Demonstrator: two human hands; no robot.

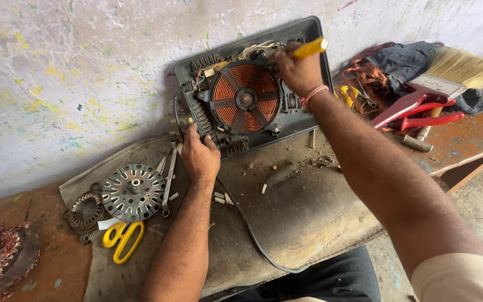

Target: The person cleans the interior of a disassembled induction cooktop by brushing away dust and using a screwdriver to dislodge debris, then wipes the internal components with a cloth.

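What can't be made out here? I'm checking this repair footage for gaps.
Head view:
- Tip of the yellow-handled screwdriver: hidden behind the right hand.
- Grey casing edge: covered by the left hand.
- Rusty copper-wound stator: cut off by the left frame edge.

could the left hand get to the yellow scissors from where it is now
Probably yes. The left hand grips the open cooktop's lower edge, and the yellow scissors lie uncovered on the mat beside that forearm, with only a wrench and a metal disc nearby, not on them.
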